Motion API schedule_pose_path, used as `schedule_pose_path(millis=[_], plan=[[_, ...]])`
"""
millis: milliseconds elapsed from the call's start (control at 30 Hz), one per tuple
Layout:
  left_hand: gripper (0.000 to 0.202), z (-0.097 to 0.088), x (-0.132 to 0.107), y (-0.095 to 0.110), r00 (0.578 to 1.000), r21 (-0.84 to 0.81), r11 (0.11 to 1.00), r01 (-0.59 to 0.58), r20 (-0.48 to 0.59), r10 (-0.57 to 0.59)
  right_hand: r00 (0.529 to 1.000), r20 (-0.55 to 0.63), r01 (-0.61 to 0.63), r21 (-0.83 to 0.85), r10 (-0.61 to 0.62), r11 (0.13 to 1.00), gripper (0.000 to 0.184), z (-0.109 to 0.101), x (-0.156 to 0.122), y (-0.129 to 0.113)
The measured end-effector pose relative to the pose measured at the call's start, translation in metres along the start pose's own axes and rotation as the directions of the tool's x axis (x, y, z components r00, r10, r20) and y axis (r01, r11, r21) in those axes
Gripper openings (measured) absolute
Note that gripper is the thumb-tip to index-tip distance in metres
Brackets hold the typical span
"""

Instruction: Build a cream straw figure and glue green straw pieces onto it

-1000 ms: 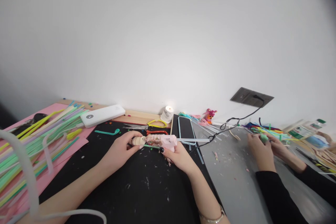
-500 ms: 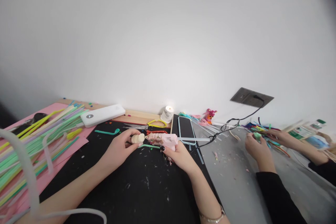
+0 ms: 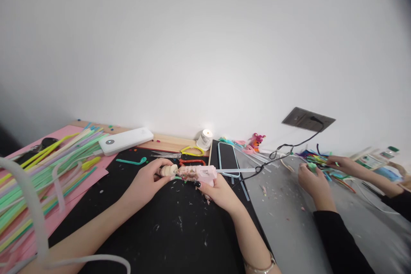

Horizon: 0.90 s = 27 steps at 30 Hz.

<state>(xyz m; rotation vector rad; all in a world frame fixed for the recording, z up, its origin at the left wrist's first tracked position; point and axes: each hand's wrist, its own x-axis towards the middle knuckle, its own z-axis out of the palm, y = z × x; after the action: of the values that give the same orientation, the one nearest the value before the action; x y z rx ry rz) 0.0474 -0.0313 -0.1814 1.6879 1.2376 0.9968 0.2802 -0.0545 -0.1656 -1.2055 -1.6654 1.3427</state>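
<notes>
My left hand [image 3: 150, 183] is closed, pinching a small cream-coloured coiled piece [image 3: 168, 170], which looks like wound pipe cleaner. In my right hand [image 3: 218, 189] is a pink hot glue gun [image 3: 206, 173], its front end crusted with residue and pointing left. The nozzle meets the right end of the coiled piece; whether it touches I cannot tell for sure. A clear glue stick [image 3: 237, 171] juts from the gun's back. Behind the hands lie scissors with yellow handles [image 3: 192, 150] and a red-handled tool [image 3: 192, 162], partly hidden by the gun.
Pipe cleaners [image 3: 38, 180] cover pink paper on the left, with a white power bank [image 3: 126, 141] beside them. A paper cup [image 3: 204, 139] and phone [image 3: 228, 159] stand near the wall. A black cord [image 3: 272, 157] runs to the outlet. At right, another person's hands [image 3: 316, 184] hold something green.
The glue gun has shifted slightly left and its nozzle is now closer to the cream coil. The green pipe cleaner below it is more hidden. The other person's hands have moved a little.
</notes>
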Motion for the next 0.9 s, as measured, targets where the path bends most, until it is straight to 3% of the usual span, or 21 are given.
schedule_pose_path(millis=[333, 900], plan=[[0.028, -0.0002, -0.0012, -0.0014, 1.0, -0.003, 1.0, -0.002, -0.011, 0.002, 0.999, -0.049, -0.017, -0.004, 0.017, 1.0, 0.026, -0.0024, 0.0016, 0.0063], [0.026, -0.0008, -0.0005, 0.0013, 1.0, -0.025, 0.999, 0.021, -0.021, -0.021, 1.0, -0.003, 0.017, -0.003, -0.017, 1.0, 0.03, -0.0017, 0.0014, 0.0023]])
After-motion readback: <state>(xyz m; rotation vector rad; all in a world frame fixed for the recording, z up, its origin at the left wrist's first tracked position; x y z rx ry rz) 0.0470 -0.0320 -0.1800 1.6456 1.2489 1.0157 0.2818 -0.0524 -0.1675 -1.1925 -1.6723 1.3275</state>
